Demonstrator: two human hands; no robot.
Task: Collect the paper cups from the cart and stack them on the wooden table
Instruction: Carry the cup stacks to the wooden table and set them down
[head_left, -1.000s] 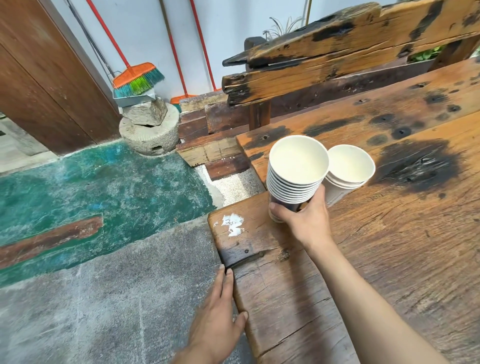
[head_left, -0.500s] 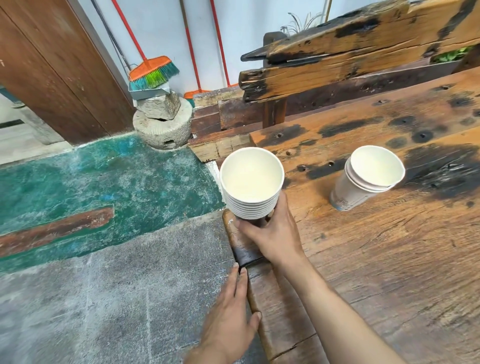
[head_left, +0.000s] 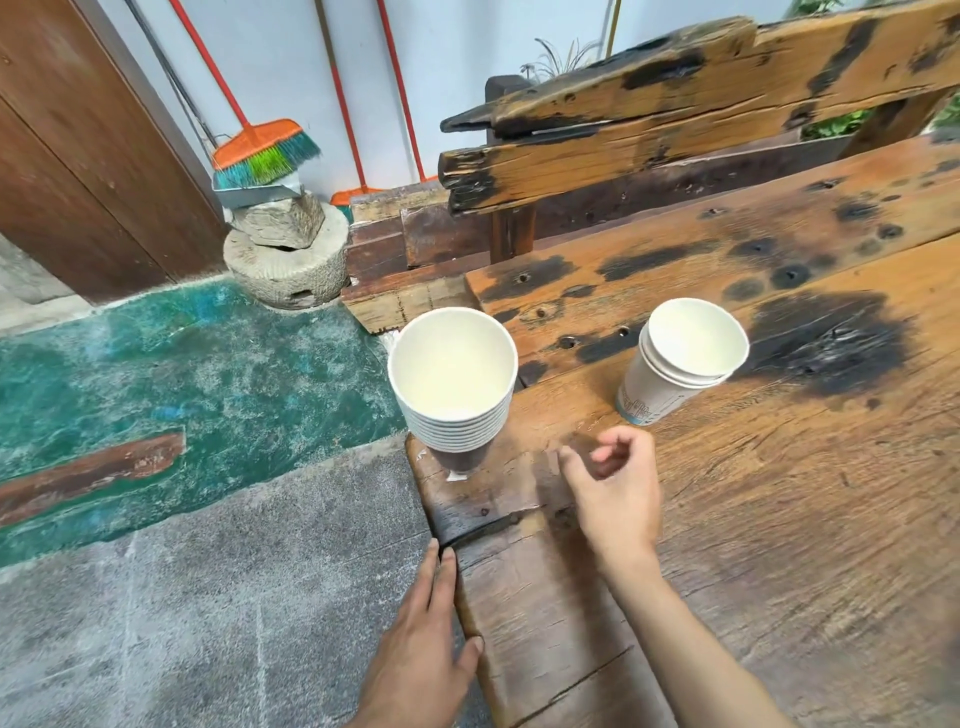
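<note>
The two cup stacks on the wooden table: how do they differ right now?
The taller stack shows many nested rims and stands at the wooden table corner near the edge; the shorter stack shows only a few rims and sits farther in. The taller stack's base looks dark, the shorter one's pale with a blue print. Both are white inside, mouths up, and untouched by either hand.

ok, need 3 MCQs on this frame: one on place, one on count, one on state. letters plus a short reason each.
1. Where does the taller cup stack stand?
A. at the table's corner
B. on the floor
C. on the stone

2. How many cup stacks are on the wooden table?
A. one
B. two
C. four

3. What is the right hand doing?
A. gripping a cup
B. empty, clear of the cups
C. flat on the floor

Answers: 1 A, its base sits at the near-left corner. 2 B, the taller stack plus the shorter stack. 3 B, fingers curled on nothing, beside the taller stack.
</note>
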